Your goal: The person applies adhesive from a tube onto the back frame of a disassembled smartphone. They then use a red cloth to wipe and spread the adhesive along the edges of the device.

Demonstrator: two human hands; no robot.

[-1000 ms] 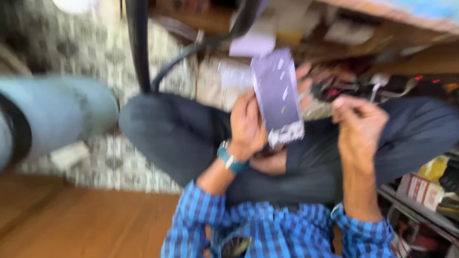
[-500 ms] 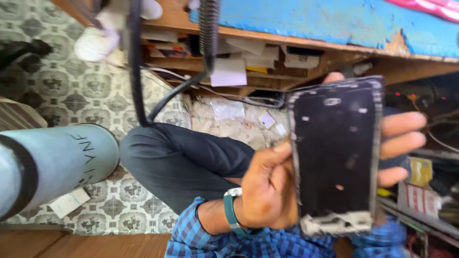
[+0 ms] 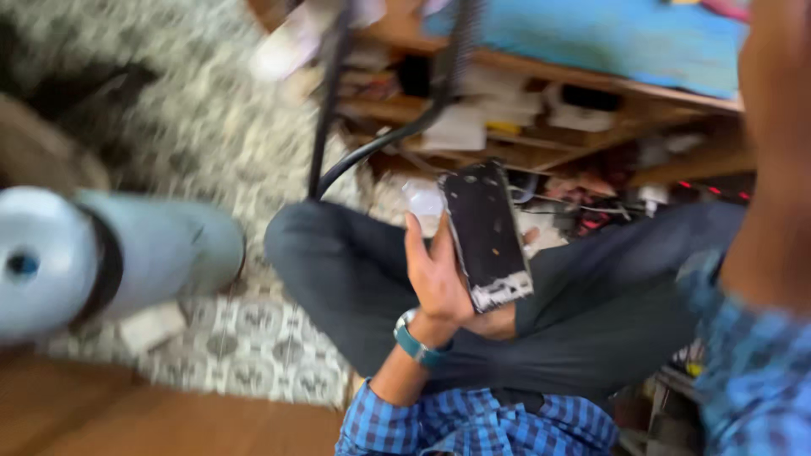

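Observation:
I sit cross-legged in dark trousers and a blue checked shirt. My left hand (image 3: 435, 274), with a teal watch on the wrist, holds a flat black phone panel (image 3: 486, 236) upright over my lap; its dark inner face and pale lower edge show. My right forearm (image 3: 769, 169) is raised along the right edge of the view, blurred, with the checked sleeve pushed back. The right hand itself lies beyond the top of the frame.
A pale blue cylinder (image 3: 84, 257) lies on the patterned tile floor (image 3: 228, 143) at the left. Black cables (image 3: 372, 148) hang in front of a cluttered wooden shelf (image 3: 524, 127) under a blue-topped bench (image 3: 591, 38). A wooden board (image 3: 127, 414) runs along the bottom left.
The panel has dropped from close to the camera down to my lap, now held by the left hand alone. My right arm has swung up at the right.

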